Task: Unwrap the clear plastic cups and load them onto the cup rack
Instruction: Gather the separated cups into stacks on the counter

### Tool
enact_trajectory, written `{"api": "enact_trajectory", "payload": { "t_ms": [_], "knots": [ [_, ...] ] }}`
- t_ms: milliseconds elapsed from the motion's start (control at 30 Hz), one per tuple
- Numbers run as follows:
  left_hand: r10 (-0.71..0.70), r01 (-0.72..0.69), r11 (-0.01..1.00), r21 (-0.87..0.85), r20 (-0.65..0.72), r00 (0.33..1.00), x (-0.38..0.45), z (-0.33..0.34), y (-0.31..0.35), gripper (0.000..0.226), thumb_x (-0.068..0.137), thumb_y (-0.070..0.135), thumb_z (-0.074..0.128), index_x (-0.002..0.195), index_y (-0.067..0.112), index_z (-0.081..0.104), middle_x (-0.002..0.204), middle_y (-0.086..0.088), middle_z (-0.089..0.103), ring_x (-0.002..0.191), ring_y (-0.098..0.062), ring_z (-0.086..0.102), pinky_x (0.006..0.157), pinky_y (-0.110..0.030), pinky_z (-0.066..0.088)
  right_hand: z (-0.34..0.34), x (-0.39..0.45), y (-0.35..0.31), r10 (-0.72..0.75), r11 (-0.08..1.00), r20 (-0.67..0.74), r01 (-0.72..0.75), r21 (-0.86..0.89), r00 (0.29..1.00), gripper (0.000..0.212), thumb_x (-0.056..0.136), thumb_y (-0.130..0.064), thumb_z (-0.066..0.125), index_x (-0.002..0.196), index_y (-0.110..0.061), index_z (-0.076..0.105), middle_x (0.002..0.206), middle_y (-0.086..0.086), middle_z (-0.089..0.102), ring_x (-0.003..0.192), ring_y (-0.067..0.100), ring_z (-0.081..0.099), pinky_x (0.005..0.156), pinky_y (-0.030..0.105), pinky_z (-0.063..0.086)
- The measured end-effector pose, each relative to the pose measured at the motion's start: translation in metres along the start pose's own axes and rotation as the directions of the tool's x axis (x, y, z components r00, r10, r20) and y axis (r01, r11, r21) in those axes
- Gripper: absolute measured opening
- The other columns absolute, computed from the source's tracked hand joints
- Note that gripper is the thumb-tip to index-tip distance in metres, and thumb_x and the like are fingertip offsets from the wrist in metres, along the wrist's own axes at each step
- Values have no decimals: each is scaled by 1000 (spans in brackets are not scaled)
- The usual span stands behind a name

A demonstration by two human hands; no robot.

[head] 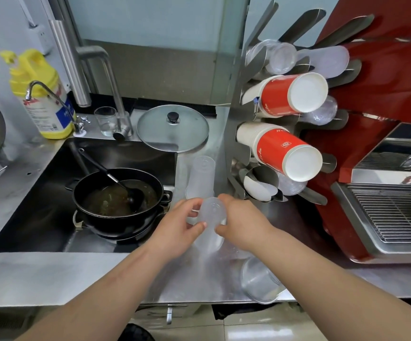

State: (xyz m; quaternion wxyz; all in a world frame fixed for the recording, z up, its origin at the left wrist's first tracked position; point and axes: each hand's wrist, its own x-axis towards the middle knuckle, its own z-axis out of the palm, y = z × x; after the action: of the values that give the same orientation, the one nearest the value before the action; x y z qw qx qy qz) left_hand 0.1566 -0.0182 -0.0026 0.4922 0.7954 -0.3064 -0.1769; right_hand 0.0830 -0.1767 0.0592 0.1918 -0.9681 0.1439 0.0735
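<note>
Over the steel tabletop (130,274), beside the sink, I have both hands clamped on one stack of clear cups (210,217): my left hand (180,230) pinches its near side while my right hand (241,225) grips the far side, I judge to work the wrapping loose, though the film itself is too clear to make out. Another stack (200,178) stands just behind, and a third (258,279) lies at the tabletop's front edge. The cup rack (236,94) waits to the right, close enough for loading.
</note>
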Motion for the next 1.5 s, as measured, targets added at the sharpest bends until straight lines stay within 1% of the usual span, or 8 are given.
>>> {"api": "enact_trajectory", "payload": {
  "t_ms": [233,500,600,733,833,1033,1367,1500],
  "knots": [
    [-5,4,999,45,5,1000,1,-5,-3,42,88,20,65,125,37,55,119,14,52,112,0,55,85,-20,51,1,4,-2,4,1000,21,-4,-16,1000,39,72,-31,62,108,-19,50,90,3,67,82,25,60,55,28,39],
    [-56,35,977,212,95,994,2,-23,-14,59,89,31,64,143,34,40,124,16,47,110,1,52,84,-12,46,-20,-4,-11,-35,999,178,35,1,983,50,75,-29,63,119,-16,43,107,5,61,100,27,58,82,40,51],
    [-67,43,963,267,83,994,16,-42,-12,62,90,28,65,146,28,38,129,9,48,113,-5,52,95,-21,47,-43,0,-19,-61,997,132,68,-48,989,27,80,-26,56,103,-15,49,101,7,58,97,29,55,79,39,49],
    [-40,26,954,299,40,998,58,-64,4,63,87,28,68,145,22,42,130,0,54,113,-13,58,100,-33,48,-72,28,-39,-95,995,-91,92,-36,991,49,86,-33,55,132,-16,49,129,13,56,121,31,49,98,37,43],
    [-87,77,956,283,21,996,87,-67,5,72,85,31,70,148,20,38,134,-2,53,114,-16,58,100,-32,48,-77,60,-48,-45,999,-158,45,-4,986,52,87,-27,56,136,-18,43,131,14,54,119,30,51,93,35,43],
    [-196,150,930,335,106,975,115,-45,-16,90,80,36,75,154,19,27,149,-7,42,132,-22,47,108,-30,38,-48,103,-40,30,999,18,-29,-46,999,77,84,-18,63,148,-18,21,145,16,37,132,30,40,105,36,38],
    [-85,60,944,325,61,995,116,-22,-23,55,84,31,69,133,18,46,126,-6,57,110,-26,60,88,-34,48,-27,108,-29,21,994,-11,-22,-109,1000,66,82,-6,63,141,-10,34,142,14,35,125,31,48,102,37,40],
    [-59,44,949,313,37,998,109,-23,-21,54,85,29,68,133,19,46,129,-6,56,118,-25,57,95,-37,48,-29,100,-33,10,996,-38,-14,-89,999,65,79,-8,66,138,-11,38,139,14,38,123,32,48,99,38,42]
  ]
}}
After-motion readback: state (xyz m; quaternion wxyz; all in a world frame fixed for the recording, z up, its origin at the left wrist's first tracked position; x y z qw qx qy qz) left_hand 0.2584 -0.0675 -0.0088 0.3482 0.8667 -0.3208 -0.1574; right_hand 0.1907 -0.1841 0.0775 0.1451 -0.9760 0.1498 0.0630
